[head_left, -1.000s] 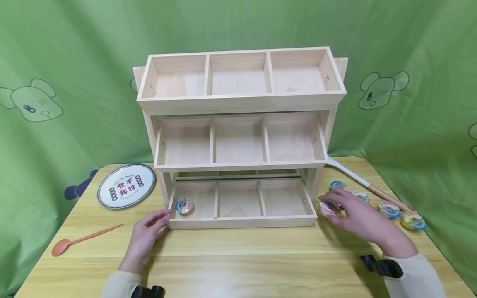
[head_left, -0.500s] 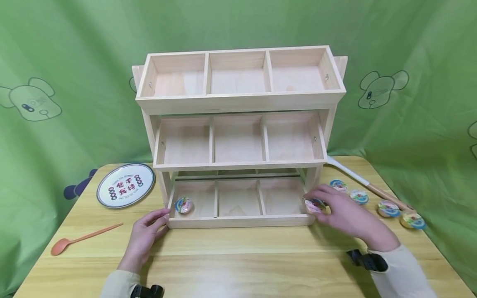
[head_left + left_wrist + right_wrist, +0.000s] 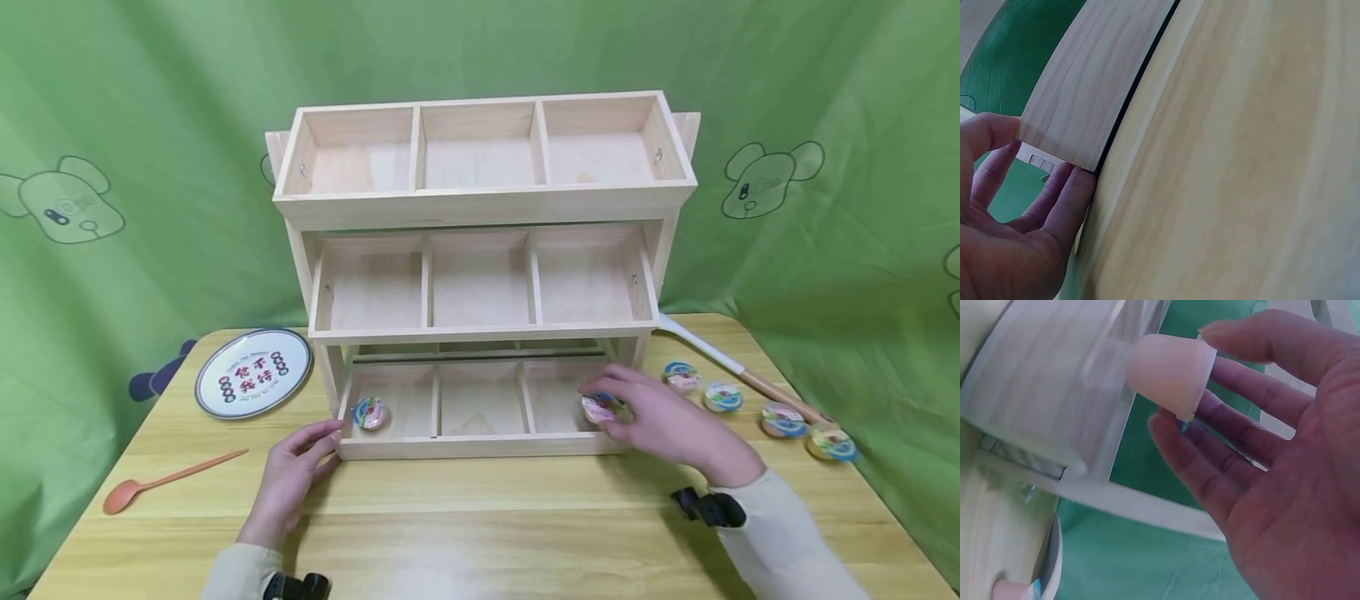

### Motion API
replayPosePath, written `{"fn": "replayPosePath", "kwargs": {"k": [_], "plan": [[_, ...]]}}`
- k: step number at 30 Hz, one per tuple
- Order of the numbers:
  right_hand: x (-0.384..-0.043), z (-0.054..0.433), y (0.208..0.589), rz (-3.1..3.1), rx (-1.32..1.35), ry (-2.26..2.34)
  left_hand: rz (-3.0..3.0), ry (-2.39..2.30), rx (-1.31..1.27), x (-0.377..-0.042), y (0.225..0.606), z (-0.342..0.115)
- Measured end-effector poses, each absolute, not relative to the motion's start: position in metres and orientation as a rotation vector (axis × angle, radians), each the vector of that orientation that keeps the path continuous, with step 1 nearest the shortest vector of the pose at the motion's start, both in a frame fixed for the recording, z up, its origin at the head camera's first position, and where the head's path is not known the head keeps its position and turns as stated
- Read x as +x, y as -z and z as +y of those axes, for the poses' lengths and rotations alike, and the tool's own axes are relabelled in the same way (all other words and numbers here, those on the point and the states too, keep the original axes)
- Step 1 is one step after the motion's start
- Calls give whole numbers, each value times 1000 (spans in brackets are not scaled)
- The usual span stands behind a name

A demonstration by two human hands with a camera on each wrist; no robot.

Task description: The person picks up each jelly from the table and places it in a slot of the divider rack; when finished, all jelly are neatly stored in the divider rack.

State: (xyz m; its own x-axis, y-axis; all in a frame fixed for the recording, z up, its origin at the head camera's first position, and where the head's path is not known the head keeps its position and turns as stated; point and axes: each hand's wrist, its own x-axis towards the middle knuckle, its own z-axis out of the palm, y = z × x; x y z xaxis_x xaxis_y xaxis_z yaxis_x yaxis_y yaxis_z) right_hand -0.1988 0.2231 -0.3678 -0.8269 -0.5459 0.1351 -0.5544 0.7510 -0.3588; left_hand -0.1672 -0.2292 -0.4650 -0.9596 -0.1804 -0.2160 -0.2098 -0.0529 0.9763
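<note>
A small jelly cup (image 3: 602, 408), pink with a printed lid, hangs over the right compartment of the bottom tray (image 3: 480, 447). My right hand (image 3: 667, 429) pinches it by the lid rim, thumb on one side and fingers on the other, as the right wrist view shows. My left hand (image 3: 296, 475) touches the left front corner of that tray, its fingertips (image 3: 1082, 181) against the end of the wooden board (image 3: 1097, 81). A second jelly cup (image 3: 371, 414) lies in the left compartment of the bottom tray.
The three-tier wooden rack (image 3: 486, 210) stands mid-table, each tray split into three compartments. Several jelly cups (image 3: 723, 397) sit at the right beside a long-handled utensil (image 3: 780, 393). At the left lie a round plate (image 3: 255, 373) and an orange spoon (image 3: 172, 480).
My right hand has carried the jelly cup leftward from the table beside the rack to over the bottom tray's right compartment. The left hand has stayed at the tray corner.
</note>
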Motion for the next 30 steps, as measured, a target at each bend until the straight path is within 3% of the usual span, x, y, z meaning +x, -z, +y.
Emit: {"fn": "replayPosePath", "kwargs": {"k": [30], "plan": [[-223, 147, 364, -2909, 1113, -720, 2124, -2216, -459, -167, 463, -231]]}}
